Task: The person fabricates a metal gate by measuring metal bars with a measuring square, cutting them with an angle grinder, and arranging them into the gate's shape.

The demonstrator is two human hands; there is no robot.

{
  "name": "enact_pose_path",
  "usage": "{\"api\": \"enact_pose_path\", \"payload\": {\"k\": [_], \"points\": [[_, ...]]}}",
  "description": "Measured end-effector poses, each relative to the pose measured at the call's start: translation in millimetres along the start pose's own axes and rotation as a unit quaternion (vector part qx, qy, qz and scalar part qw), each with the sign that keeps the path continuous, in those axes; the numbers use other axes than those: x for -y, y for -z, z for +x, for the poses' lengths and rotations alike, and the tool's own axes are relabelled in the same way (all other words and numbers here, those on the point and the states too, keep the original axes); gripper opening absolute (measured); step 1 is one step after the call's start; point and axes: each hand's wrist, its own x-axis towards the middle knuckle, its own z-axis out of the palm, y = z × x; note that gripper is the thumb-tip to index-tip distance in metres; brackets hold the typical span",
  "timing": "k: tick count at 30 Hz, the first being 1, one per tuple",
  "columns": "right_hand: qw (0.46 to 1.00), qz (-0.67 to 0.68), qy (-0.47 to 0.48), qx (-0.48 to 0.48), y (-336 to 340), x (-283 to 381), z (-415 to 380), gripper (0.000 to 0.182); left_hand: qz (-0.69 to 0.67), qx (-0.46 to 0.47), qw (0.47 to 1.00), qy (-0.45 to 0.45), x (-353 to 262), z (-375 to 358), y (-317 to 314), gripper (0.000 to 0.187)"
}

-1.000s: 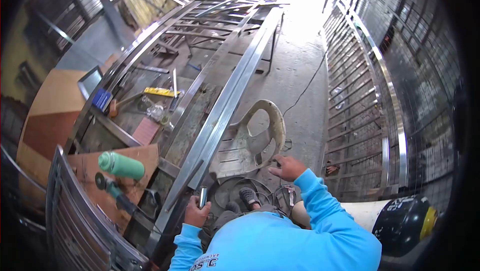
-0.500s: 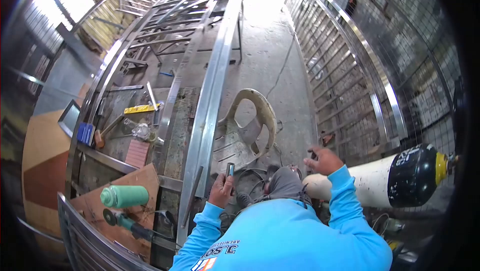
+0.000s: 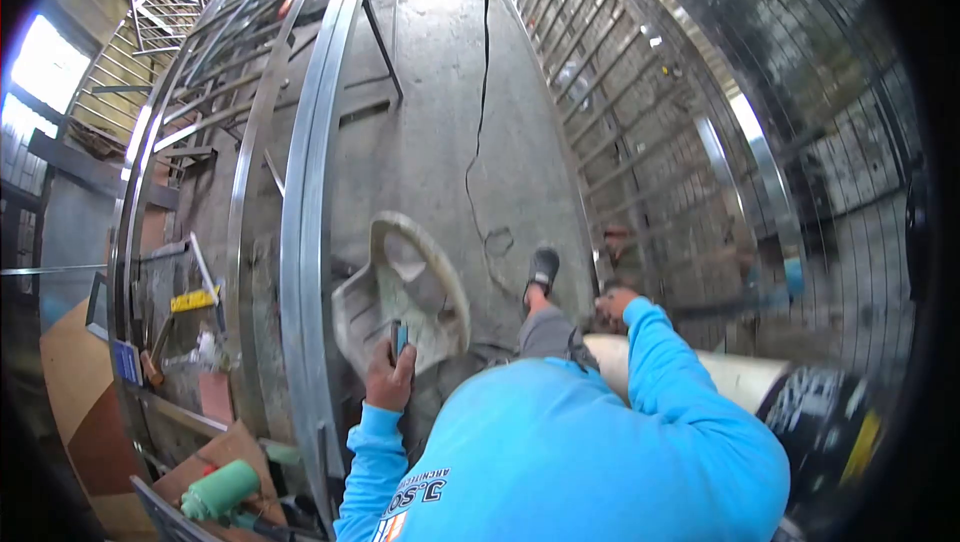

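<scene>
My left hand point(image 3: 391, 378) is closed around a short, shiny metal piece point(image 3: 401, 338) that points up from the fist. Just beyond it stands a dirty white plastic chair point(image 3: 455, 292), which the metal piece overlaps in this view. On the other side of my body, my right hand point(image 3: 614, 306) has its fingers curled in, and what they hold, if anything, cannot be made out. That hand is near the lower end of a barred metal frame point(image 3: 640, 142) and above a white gas cylinder point(image 3: 735, 374) lying by my side.
Long metal bars point(image 3: 312, 152) run along a workbench at left. On it lie a yellow level point(image 3: 194, 299), a blue box point(image 3: 127, 362) and a pinkish block point(image 3: 215, 397). A green bottle point(image 3: 220, 490) rests nearer me. A black cable point(image 3: 480, 122) trails over the concrete floor point(image 3: 430, 162).
The view has shifted, with bench and chair now farther left. One foot now shows stepped forward on the floor. My left hand still holds the metal piece; my right hand's fingers look more curled.
</scene>
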Motion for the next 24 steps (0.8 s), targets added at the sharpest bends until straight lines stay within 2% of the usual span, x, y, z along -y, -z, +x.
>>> {"api": "enact_pose_path", "payload": {"k": [1,2,3,4,6,8,9,10,12,13,16,17,20,21,23,24], "points": [[0.998,0.035,-0.042,0.035,35.3,5.1,3.2,0.052,-0.032,0.001,0.999,0.005,-16.0,20.7,-18.6,0.027],[0.997,0.012,-0.07,0.039,61.3,-6.0,19.0,0.063,-0.061,0.003,0.998,0.015,-35.4,45.3,-36.8,0.026],[0.993,0.035,-0.107,0.031,87.4,-11.7,29.2,0.061,0.008,-0.013,1.0,-0.019,-47.2,72.7,-54.6,0.026],[0.994,0.008,-0.108,-0.024,122.2,-6.3,26.8,0.054,0.035,-0.013,0.999,-0.036,-63.3,94.1,-71.7,0.027],[0.982,0.148,-0.105,-0.055,148.5,-46.0,77.1,0.045,0.08,-0.015,0.993,-0.082,-108.8,151.8,-117.0,0.029],[0.974,0.188,-0.1,-0.071,203.7,-41.5,96.1,0.042,0.135,0.069,0.983,-0.1,-183.9,202.4,-149.4,0.038],[0.97,0.209,-0.095,-0.077,230.4,-32.6,101.1,0.04,0.135,0.107,0.982,-0.076,-209.0,229.9,-164.1,0.038],[0.976,0.182,-0.064,-0.104,248.1,-27.4,112.1,0.04,0.137,0.147,0.978,-0.052,-230.3,255.5,-176.6,0.037],[0.976,0.138,-0.009,-0.168,283.6,-19.5,132.2,0.041,0.122,0.152,0.977,-0.083,-264.0,303.2,-204.7,0.034],[0.974,0.168,-0.027,-0.148,315.6,8.9,126.2,0.039,0.115,0.16,0.975,-0.101,-279.0,328.5,-219.0,0.032],[0.974,0.162,0.03,-0.158,359.5,49.8,150.2,0.039,0.102,0.156,0.969,-0.163,-299.7,408.6,-253.3,0.033],[0.967,0.245,-0.002,-0.066,384.5,72.0,154.6,0.04,0.083,0.169,0.971,-0.146,-307.2,435.2,-258.7,0.032],[0.977,0.172,0.071,-0.102,433.5,103.1,194.5,0.042,0.057,0.085,0.989,-0.108,-296.4,530.1,-261.6,0.033],[0.969,0.217,0.08,-0.084,453.9,108.8,211.3,0.043,0.023,0.044,0.993,-0.112,-291.3,562.2,-257.7,0.036],[0.965,0.185,0.098,-0.156,467.7,97.2,275.1,0.042,-0.01,-0.024,0.998,-0.056,-288.7,624.9,-238.1,0.039],[0.968,0.196,0.058,-0.146,479.6,93.6,304.0,0.041,0.006,-0.059,0.997,-0.045,-291.6,655.8,-225.3,0.041]]}}
